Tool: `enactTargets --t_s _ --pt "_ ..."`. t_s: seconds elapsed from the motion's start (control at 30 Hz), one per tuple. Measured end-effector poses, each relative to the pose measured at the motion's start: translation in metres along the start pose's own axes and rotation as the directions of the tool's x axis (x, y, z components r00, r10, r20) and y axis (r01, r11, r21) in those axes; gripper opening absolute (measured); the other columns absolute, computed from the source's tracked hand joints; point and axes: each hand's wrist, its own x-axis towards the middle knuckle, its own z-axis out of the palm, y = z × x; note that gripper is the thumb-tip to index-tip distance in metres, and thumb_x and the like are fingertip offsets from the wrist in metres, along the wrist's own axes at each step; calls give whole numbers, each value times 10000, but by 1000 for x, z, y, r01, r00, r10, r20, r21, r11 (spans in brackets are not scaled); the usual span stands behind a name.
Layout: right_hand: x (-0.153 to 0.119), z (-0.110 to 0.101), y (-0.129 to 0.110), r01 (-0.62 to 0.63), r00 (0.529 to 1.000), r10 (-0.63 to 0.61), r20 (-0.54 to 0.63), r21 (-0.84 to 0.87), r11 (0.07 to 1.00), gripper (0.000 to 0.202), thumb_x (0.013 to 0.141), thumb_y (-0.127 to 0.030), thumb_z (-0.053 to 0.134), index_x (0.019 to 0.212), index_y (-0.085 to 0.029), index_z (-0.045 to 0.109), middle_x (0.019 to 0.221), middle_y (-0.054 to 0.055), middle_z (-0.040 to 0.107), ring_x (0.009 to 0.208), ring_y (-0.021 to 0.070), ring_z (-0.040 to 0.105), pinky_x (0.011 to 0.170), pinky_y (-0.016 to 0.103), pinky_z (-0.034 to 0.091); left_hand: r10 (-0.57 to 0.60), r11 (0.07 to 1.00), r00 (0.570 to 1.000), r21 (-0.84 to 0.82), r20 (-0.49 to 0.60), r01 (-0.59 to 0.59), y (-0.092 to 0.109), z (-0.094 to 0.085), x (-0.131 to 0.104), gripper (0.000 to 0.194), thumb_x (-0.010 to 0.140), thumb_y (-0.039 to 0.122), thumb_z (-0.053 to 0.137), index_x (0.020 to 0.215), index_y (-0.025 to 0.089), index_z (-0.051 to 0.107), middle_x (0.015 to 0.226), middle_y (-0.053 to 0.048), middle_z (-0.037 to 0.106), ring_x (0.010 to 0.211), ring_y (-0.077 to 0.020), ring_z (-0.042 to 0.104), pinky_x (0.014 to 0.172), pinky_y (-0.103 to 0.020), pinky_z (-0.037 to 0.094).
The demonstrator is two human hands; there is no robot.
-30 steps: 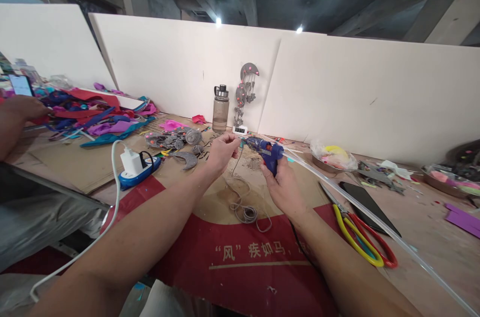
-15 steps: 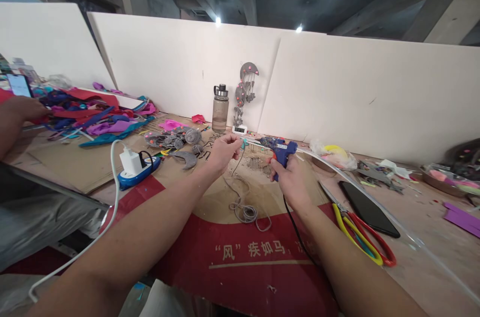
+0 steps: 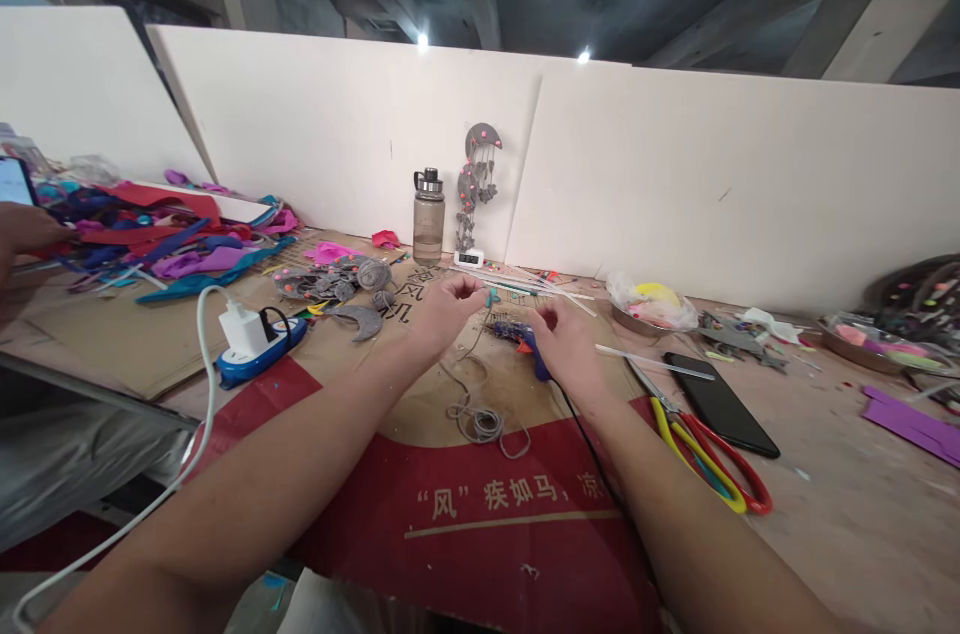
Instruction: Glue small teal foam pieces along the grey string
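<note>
While our left grip (image 3: pixel 454 309) pinches a small teal piece (image 3: pixel 492 298) at its fingertips, a grey cord (image 3: pixel 486 427) runs down from there to a loose coil on the table (image 3: pixel 825 524), nearer us than both grips. Right grip (image 3: pixel 566 344) is just right of the piece, fingers curled; we can't tell if it's touching or holding anything. Glue gun (image 3: pixel 514 330) lies just left of the right grip, nozzle pointing toward the left grip, handle partly behind our hand. Right of the right grip: clear stick (image 3: pixel 660 362) reaching over a black phone (image 3: pixel 721 406), scissors (image 3: pixel 673 416) beside it. Beyond the left grip we've got an upright bottle (image 3: pixel 428 226) and a small white clock (image 3: pixel 469 258). Left of the left grip: grey crescent (image 3: pixel 361 319), then a blue power strip (image 3: pixel 253 370). Far left, a co-worker's hand (image 3: pixel 30 228) at colored scraps (image 3: pixel 202 260).
</note>
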Motion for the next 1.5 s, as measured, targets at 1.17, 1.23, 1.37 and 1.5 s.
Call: enactTargets --t_s 1.17,1.23,1.37,1.5 --pt "-8 2 -28 62 997 -55 -45 167 984 168 846 -327 546 836 -199 653 722 26 613 681 175 538 645 311 457 -54 994 978 109 202 33 0 7 -8 88 701 258 619 661 183 598 548 56 478 475 -68 368 475 -209 282" --pt "-8 3 -28 71 997 -66 -36 160 985 175 851 -336 541 837 -201 651 711 22 617 669 173 544 640 308 459 -63 995 975 93 211 44 1 7 -9 83 699 257 619 664 184 598 542 59 473 470 -67 362 472 -207 275" --pt "-8 3 -27 72 997 -69 -23 131 989 200 858 -358 522 847 -198 641 704 19 628 647 163 547 620 292 452 -84 992 971 110 225 60 4 6 -9 80 686 244 627 646 182 597 509 63 453 459 -67 357 466 -206 266" --pt "-6 5 -24 50 998 -54 24 138 989 199 837 -350 514 845 -188 630 741 26 652 630 148 549 600 270 431 -79 989 961 142 265 42 5 4 -8 79 695 239 619 640 182 615 478 61 449 443 -73 361 455 -210 258"
